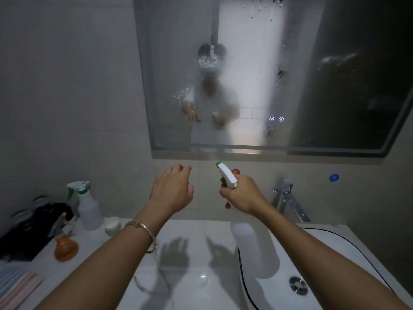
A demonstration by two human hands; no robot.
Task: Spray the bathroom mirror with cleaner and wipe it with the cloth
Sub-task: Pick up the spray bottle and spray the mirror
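Right hand (pixel 242 193): fingers curled round the neck and trigger of the spray bottle (pixel 254 249), clamped. The nozzle tip is green and aimed far, toward the mirror (pixel 245 74). Left hand (pixel 173 189): fingers loosely curled, thumb near the fingertips, holding nothing, raised just left of the bottle head. Thin metal bracelet (pixel 143 228) on that wrist.

Bottle: white plastic head, translucent cylindrical body hanging over the basin (pixel 201 276).

Progress, judged: spraying under way. The glass carries scattered droplet patches at centre, right and top, with runs near the top edge, and looks hazy overall. No wiped streaks are evident. Wiping not begun: neither hand holds a cloth. The folded striped fabric (pixel 15 287) at near left may be it; cannot tell.

Materials: mirror flat, metal-framed, with two small lit icons. Basin glossy white ceramic. Tap (pixel 288 198) angular chrome, at right. A second spray bottle (pixel 88 209) stands far left.
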